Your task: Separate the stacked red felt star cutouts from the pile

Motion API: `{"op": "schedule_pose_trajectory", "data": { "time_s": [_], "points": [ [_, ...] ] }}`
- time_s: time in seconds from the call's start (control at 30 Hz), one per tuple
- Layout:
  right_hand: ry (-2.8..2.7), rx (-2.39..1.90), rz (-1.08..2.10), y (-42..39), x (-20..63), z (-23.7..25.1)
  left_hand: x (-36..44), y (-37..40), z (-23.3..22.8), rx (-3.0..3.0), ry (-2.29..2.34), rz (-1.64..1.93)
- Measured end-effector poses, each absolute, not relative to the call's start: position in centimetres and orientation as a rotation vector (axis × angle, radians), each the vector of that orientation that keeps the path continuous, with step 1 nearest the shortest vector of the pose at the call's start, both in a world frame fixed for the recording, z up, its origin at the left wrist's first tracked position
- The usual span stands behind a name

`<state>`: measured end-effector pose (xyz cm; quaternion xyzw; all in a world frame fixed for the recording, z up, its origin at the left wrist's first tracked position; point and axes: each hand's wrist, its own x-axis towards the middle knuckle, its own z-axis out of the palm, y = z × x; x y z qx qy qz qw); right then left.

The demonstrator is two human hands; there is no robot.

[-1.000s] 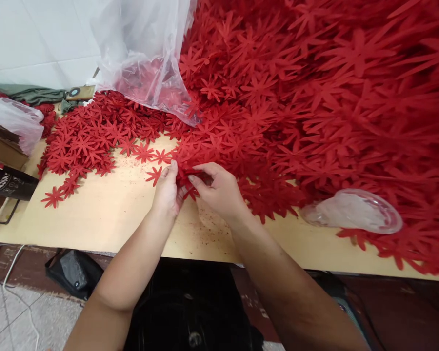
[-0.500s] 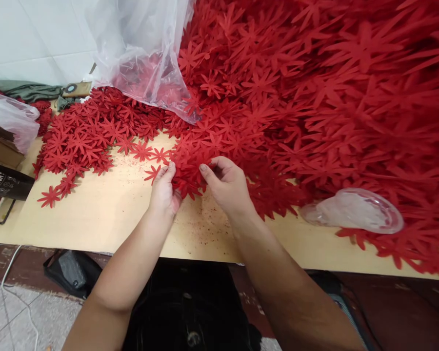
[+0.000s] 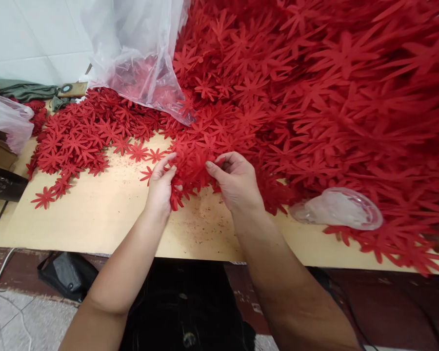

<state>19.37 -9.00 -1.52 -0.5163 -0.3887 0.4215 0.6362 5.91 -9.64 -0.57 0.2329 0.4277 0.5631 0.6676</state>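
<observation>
My left hand (image 3: 161, 185) is closed at the near edge of the red heap, thumb and fingers gripping red flower-shaped cutouts (image 3: 176, 196) that hang below it. To its right, my right hand (image 3: 239, 183) pinches a red flower-shaped cutout (image 3: 195, 165) by a petal between thumb and forefinger. That piece spans the gap between both hands and is somewhat blurred. Behind them rises a big pile of the same red cutouts (image 3: 237, 92). How many pieces each hand holds is hidden.
A smaller pile of red cutouts (image 3: 76, 131) lies left on the wooden table (image 3: 95, 214). A clear plastic bag (image 3: 146, 83) stands behind it. Right of my hands is a clear plastic container (image 3: 340, 209). A black box (image 3: 3, 183) sits at the left edge.
My right hand has moved a little to the right, widening the gap between my hands. A red cutout now stretches towards it. The whole view has shifted slightly.
</observation>
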Motion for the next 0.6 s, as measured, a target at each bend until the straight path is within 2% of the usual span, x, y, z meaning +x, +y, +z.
{"op": "schedule_pose_trajectory", "data": {
  "time_s": [0.23, 0.37, 0.6],
  "points": [
    [-0.896, -1.111, 0.946, -9.4, 19.4, -1.0, 6.8, -10.2, -0.6, 0.920, 1.023, 1.191],
    [-0.968, -1.082, 1.034, -9.6, 19.0, -0.8, 6.9, -10.4, -0.5, 0.913, 0.992, 1.103],
    [-1.098, -1.018, 1.194, -9.7, 19.8, -0.3, 6.6, -10.0, -1.1, 0.737, 0.945, 1.195]
  ]
}}
